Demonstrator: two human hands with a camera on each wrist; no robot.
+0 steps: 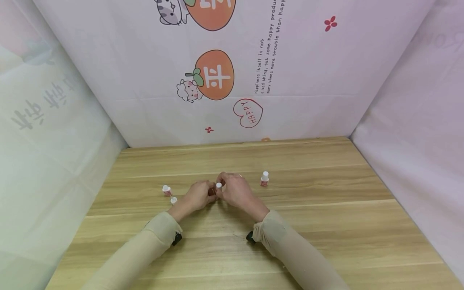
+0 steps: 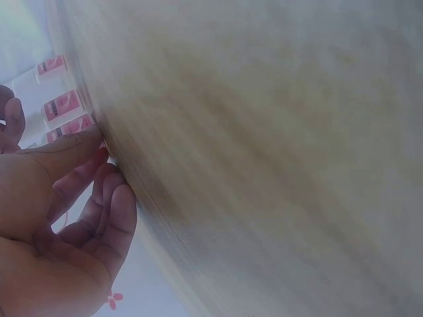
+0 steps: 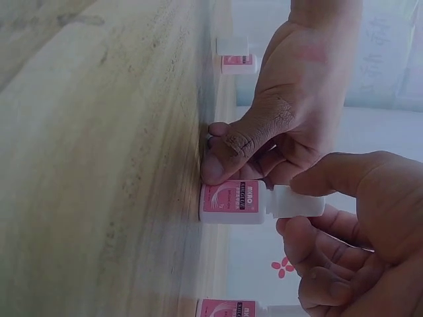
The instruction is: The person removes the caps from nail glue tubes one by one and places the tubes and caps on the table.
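A small white nail glue bottle (image 3: 231, 200) with a pink label stands upright between the hands. My left hand (image 1: 199, 195) holds its body low down, the thumb along its side close to the table. My right hand (image 1: 236, 190) pinches its white cap (image 3: 299, 202) between thumb and index finger. A narrow neck shows between cap and body in the right wrist view. From the head, mostly the cap's white top is visible; the fingers hide the rest. In the left wrist view, the left thumb (image 2: 69, 148) covers part of a pink label.
Another nail glue bottle (image 1: 265, 179) stands upright right of the hands. To the left stands one more bottle (image 1: 167, 190), with a second white cap (image 1: 173, 199) close by the left wrist. The wooden table (image 1: 319, 209) meets printed white sheets (image 1: 301, 80) at its back and sides.
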